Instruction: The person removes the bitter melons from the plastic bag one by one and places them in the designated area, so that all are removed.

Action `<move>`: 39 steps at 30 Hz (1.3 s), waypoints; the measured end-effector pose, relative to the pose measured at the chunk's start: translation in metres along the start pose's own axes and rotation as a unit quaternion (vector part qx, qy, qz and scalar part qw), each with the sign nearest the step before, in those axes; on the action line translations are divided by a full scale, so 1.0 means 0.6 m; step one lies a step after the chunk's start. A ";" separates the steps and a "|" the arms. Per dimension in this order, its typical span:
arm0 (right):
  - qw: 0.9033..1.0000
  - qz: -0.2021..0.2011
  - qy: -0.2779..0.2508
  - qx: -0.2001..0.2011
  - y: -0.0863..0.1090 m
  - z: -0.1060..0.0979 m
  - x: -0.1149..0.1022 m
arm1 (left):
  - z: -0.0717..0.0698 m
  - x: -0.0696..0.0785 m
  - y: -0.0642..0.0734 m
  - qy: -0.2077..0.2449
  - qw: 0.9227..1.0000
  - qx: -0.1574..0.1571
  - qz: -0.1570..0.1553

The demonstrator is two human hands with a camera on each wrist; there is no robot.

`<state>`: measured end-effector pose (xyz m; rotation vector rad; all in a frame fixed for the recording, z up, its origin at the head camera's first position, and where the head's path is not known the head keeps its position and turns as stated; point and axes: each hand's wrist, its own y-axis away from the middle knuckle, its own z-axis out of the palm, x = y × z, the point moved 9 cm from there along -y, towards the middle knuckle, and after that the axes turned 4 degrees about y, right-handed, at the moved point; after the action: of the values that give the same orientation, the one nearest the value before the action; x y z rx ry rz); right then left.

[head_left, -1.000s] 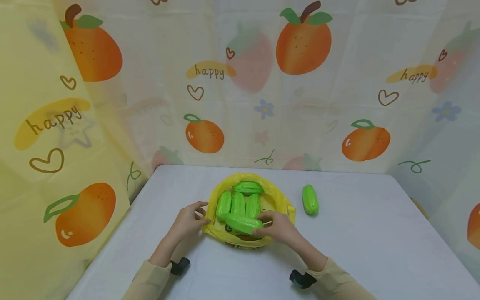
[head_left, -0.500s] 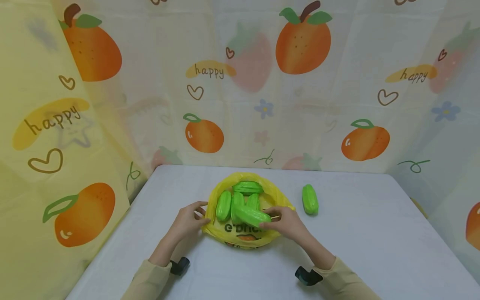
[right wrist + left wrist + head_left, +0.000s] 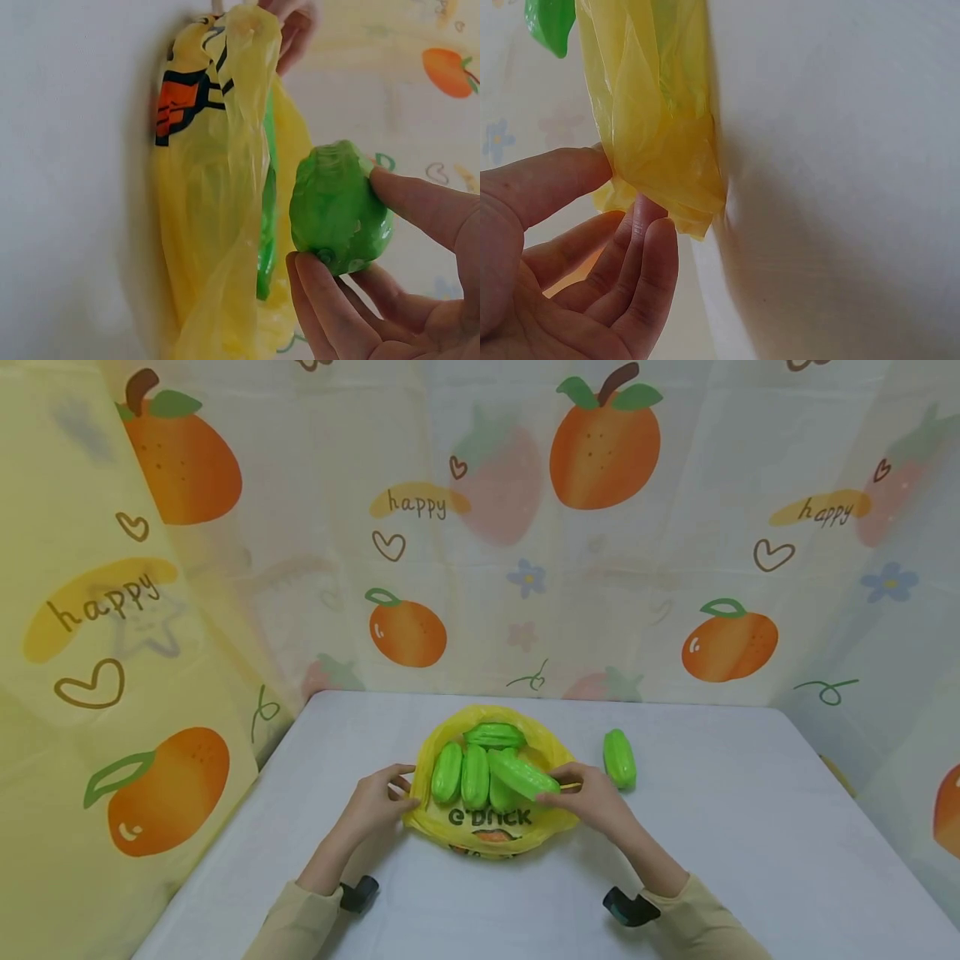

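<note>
A yellow plastic bag (image 3: 551, 745) with dark print lies open-mouthed on the table. My left hand (image 3: 378, 795) pinches its left edge; in the left wrist view the thumb and fingers meet at the crumpled plastic (image 3: 664, 150). My right hand (image 3: 588, 795) holds a glossy green ribbed vegetable (image 3: 525, 775) by one end, between thumb and fingertips. It is tilted over the bag's right part and overlaps another green vegetable (image 3: 504, 795) in the head view. Several like it are in the bag: two upright at the left (image 3: 447, 772) and one crosswise at the back (image 3: 495, 735).
One more green vegetable (image 3: 619, 760) lies on the white table (image 3: 712, 827), right of the bag and beyond my right hand. A fruit-printed cloth (image 3: 487, 568) hangs behind the table and along its sides.
My right hand has moved to the right with the green vegetable, whose far end has swung from lying across the front of the row to point back and left. The left hand stays put.
</note>
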<state>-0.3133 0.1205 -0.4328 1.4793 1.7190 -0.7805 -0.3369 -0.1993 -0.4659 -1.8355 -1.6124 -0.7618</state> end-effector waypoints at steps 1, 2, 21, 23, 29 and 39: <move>1.000 0.003 0.002 0.001 0.000 -0.004 0.001 | 0.000 0.001 0.000 0.000 1.000 0.000 0.001; 1.000 0.005 0.001 0.002 0.001 -0.007 0.002 | -0.001 0.002 0.001 -0.001 1.000 0.001 0.003; 0.998 0.042 0.039 0.031 0.003 -0.072 0.028 | -0.001 0.004 0.001 -0.002 1.000 0.001 0.003; 0.997 0.046 0.044 0.037 0.003 -0.079 0.031 | -0.001 0.004 0.001 -0.004 1.000 0.002 0.004; 0.997 0.051 0.046 0.045 0.003 -0.096 0.041 | 0.000 0.003 0.001 -0.008 1.000 0.003 0.004; 0.995 0.064 0.054 0.063 0.006 -0.119 0.056 | -0.002 0.003 0.001 -0.006 1.000 0.004 0.006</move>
<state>-0.3219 0.1985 -0.4215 1.7274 1.6606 -0.7635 -0.3359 -0.1988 -0.4640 -1.8454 -1.6093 -0.7395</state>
